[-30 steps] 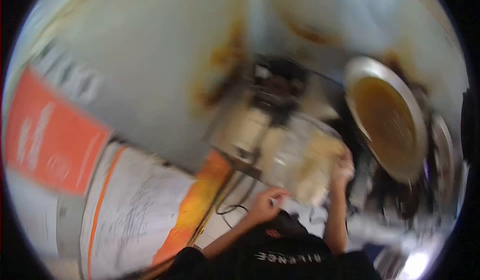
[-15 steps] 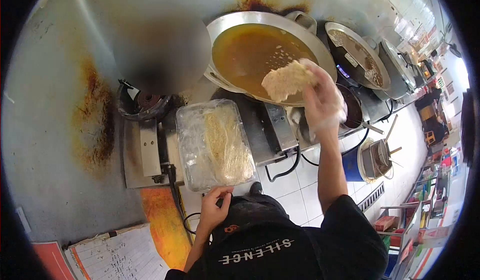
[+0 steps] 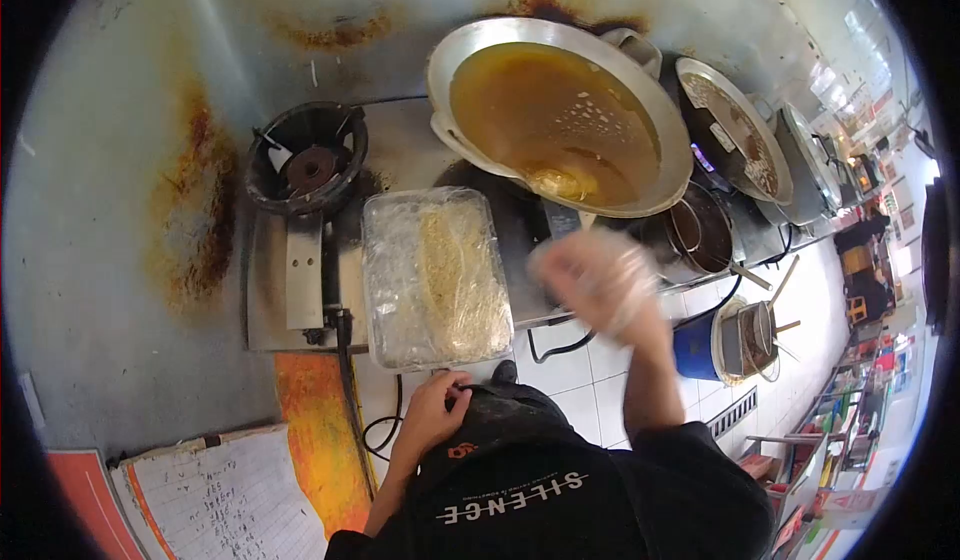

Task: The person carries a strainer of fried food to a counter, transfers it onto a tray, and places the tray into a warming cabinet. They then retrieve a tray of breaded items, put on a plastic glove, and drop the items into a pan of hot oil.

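Observation:
My right hand (image 3: 598, 282), in a clear plastic glove, is smeared by motion in front of the wok's near rim; the breaded piece is out of it, and its finger pose is blurred. Inside the big metal wok (image 3: 672, 175) of brown oil, a pale breaded piece (image 3: 562, 182) lies partly sunk near the close edge. My left hand (image 3: 435, 408) has curled fingers at the near edge of a clear plastic tray (image 3: 385, 290). What these fingers hold, if anything, is hidden. Yellowish crumbs (image 3: 445, 270) lie in the tray.
A black gas burner (image 3: 308, 165) sits left of the tray. Right of the wok are a dark pot (image 3: 708, 230) and another pan of oil (image 3: 735, 125). A blue bin (image 3: 698, 345) stands on the floor. An open notebook (image 3: 215, 500) lies at lower left.
The breaded piece has left my right hand and now lies in the oil. That hand has drawn back toward me and left. My left hand stays near the tray's edge.

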`<act>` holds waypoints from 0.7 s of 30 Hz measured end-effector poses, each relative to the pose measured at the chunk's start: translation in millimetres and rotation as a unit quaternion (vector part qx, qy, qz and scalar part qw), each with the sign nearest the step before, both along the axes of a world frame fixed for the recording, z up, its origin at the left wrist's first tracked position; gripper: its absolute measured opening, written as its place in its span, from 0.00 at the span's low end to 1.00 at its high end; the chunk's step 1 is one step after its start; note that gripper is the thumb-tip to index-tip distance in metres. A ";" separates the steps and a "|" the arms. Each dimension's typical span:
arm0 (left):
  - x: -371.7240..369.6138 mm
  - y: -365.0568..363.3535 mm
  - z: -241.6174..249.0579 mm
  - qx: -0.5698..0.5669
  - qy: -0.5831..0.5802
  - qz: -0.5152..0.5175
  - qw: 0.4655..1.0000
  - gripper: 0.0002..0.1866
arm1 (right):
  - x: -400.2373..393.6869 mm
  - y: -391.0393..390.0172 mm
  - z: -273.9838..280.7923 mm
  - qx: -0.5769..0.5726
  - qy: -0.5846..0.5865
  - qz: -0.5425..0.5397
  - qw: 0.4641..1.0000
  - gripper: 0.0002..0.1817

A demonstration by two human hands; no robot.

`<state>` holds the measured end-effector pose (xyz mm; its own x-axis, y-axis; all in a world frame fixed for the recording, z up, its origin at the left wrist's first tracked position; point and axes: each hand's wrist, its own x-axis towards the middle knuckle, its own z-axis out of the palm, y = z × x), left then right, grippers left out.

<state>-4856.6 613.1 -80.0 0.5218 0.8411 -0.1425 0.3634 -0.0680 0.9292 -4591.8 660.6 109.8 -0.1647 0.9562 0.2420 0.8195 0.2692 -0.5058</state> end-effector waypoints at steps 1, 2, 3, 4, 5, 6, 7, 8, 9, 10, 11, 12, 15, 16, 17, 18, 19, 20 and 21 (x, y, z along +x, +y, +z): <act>0.0 0.9 -7.1 0.000 0.022 0.001 1.000 0.11 | -12.9 -4.2 -16.3 -0.061 0.016 0.036 0.997 0.09; -0.4 2.0 -15.8 0.001 0.045 0.003 0.999 0.11 | -24.4 -5.7 -46.1 -0.033 0.036 0.075 0.996 0.11; -0.5 3.4 -19.7 0.001 0.069 0.005 0.998 0.11 | -35.4 -4.6 -81.5 -0.005 0.056 0.113 0.992 0.12; 2.5 6.4 -11.4 0.000 0.062 0.019 0.998 0.11 | -48.2 -1.1 -108.1 -0.056 0.121 0.081 0.988 0.17; 8.0 10.8 5.4 -0.001 0.056 0.032 0.998 0.11 | -60.5 3.0 -132.2 -0.105 0.186 0.051 0.976 0.21; 13.0 14.0 20.4 0.000 0.049 0.047 0.998 0.11 | -72.7 2.5 -161.0 -0.135 0.293 0.021 0.946 0.27; 16.8 15.4 30.0 0.027 0.032 0.023 0.999 0.12 | -83.7 0.7 -189.1 -0.164 0.394 -0.007 0.904 0.33; 20.6 15.9 38.5 0.054 0.016 0.000 0.998 0.14 | -91.3 2.6 -194.3 -0.191 0.491 -0.033 0.850 0.39; 24.4 15.0 47.2 0.079 0.001 -0.024 0.997 0.15 | -94.1 3.1 -197.5 -0.240 0.523 -0.063 0.815 0.44; 31.2 15.0 57.7 0.154 0.002 -0.021 0.988 0.16 | -98.0 2.1 -191.7 -0.288 0.554 -0.092 0.776 0.50; 34.0 14.4 56.7 0.166 0.012 -0.023 0.986 0.15 | -100.3 2.6 -188.1 -0.334 0.581 -0.120 0.733 0.56; 35.9 14.4 53.2 0.178 0.022 -0.025 0.983 0.15 | -101.5 4.4 -188.4 -0.319 0.606 -0.132 0.717 0.56; 42.9 13.3 44.5 0.242 -0.020 -0.067 0.968 0.12 | -100.3 7.3 -198.6 -0.270 0.678 -0.171 0.662 0.55; 44.7 12.3 43.0 0.266 -0.047 -0.086 0.959 0.12 | -97.3 6.0 -212.1 -0.225 0.681 -0.170 0.676 0.52; 45.2 13.1 45.1 0.249 -0.034 -0.121 0.960 0.10 | -93.8 3.5 -231.7 -0.180 0.682 -0.168 0.689 0.49; 45.4 14.4 49.0 0.230 -0.021 -0.155 0.961 0.09 | -91.9 0.1 -232.2 -0.136 0.680 -0.166 0.701 0.46; 45.9 13.5 50.5 0.209 -0.008 -0.187 0.960 0.08 | -84.3 -9.2 -231.6 -0.116 0.689 -0.170 0.695 0.41; 47.7 10.1 48.6 0.207 -0.010 -0.202 0.957 0.08 | -70.0 -23.9 -228.1 -0.096 0.697 -0.173 0.689 0.36; 49.5 7.9 46.4 0.207 -0.010 -0.217 0.954 0.08 | -54.7 -36.2 -221.9 -0.075 0.707 -0.175 0.681 0.32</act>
